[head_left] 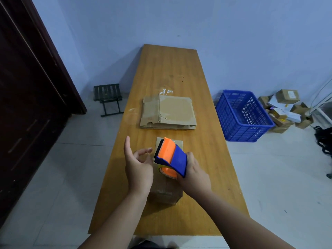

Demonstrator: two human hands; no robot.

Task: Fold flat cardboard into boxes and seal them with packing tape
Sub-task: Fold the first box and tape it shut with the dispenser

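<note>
Box: a small brown cardboard box (166, 193) stands folded up on the near end of the wooden table (168, 69), mostly hidden beneath both hands.
Tape dispenser: the orange-and-blue dispenser (170, 157) is poised over the box top, with its toothed blade pointing away from the person.
Right hand: the right hand (195, 174) wraps around the dispenser's blue handle from the right.
Left hand: the left hand (138, 166) hovers just beside the blade, fingers loose and thumb lifted, grasping nothing visible.
Seal: the hands cover the top seam, so whether tape already lies on it cannot be judged. The sealing step appears to be in hand.
Flat stock: a stack of flat cardboard (168, 112) waits farther up the table, well apart from the box.
Surroundings: a blue plastic crate (242, 119) sits on the floor to the right, next to a heap of small parcels (287, 108). A folding stool (107, 97) is on the left, near a dark door (27, 87).
Risk: the light box has nothing bracing it, so it may slide or tip when the dispenser pulls across it, leaving the tape crooked or wrinkled.
Risk: the left fingers are close to the serrated edge and could be nicked as the tape is torn.
</note>
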